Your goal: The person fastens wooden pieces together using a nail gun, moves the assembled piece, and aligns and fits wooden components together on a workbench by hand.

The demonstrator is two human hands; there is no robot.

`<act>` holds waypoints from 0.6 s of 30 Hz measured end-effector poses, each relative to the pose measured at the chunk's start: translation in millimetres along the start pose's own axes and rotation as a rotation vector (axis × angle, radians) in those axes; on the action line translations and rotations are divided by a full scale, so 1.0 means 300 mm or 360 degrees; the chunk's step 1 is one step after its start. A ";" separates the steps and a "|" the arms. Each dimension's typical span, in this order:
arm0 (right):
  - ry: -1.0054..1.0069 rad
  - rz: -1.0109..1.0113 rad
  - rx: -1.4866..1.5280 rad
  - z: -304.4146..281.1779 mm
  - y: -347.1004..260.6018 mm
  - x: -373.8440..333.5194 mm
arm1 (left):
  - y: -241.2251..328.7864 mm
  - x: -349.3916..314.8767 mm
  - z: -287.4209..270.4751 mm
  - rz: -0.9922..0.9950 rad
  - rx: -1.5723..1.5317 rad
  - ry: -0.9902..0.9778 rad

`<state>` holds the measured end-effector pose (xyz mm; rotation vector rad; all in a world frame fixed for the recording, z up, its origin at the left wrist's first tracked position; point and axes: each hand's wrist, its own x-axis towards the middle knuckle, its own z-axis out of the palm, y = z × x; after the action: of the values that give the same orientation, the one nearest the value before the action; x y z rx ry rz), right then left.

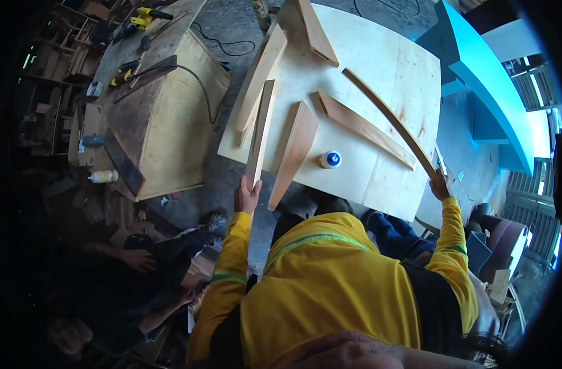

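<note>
My left hand point(247, 195) is closed round the near end of a pale wooden strip point(263, 129), which points away over the left side of the plywood table point(385, 67). At the table's right edge, my right hand point(440, 184) grips the end of a long thin wooden strip point(388, 114) slanting to the far left. Between my hands lie a tapered wooden piece point(295, 147), overhanging the near edge, and a wooden board point(367, 131). A white bottle with a blue cap point(330, 160) stands near the front edge. Farther back are another pale board point(265, 71) and a tapered piece point(316, 37).
A wooden workbench point(176, 123) at the left carries yellow-and-black tools point(143, 19), dark wood pieces and a cable. A white bottle point(103, 177) lies at its near side. A person in dark clothes point(102, 289) is at lower left. A large turquoise curved structure point(487, 86) stands at right.
</note>
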<state>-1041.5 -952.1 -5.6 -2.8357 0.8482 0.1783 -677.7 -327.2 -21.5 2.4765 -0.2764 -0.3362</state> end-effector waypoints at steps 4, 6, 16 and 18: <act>-0.0159 0.0031 0.0125 0.022 0.078 0.194 | -0.012 0.209 0.173 0.0047 0.0276 0.0018; -0.0172 -0.0009 0.0107 0.052 0.128 0.289 | -0.011 0.306 0.245 0.0065 0.0376 -0.0041; -0.0247 -0.0486 -0.0218 0.305 0.069 0.738 | 0.086 0.489 0.453 -0.0054 0.0697 -0.0121; -0.0325 -0.0326 0.0057 0.269 -0.107 0.819 | 0.110 0.494 0.431 -0.0160 0.0761 -0.0130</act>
<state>-825.0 -1040.3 -120.5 -2.7860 0.5107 0.4109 -580.6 -465.2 -127.7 2.9584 -0.2934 -0.4576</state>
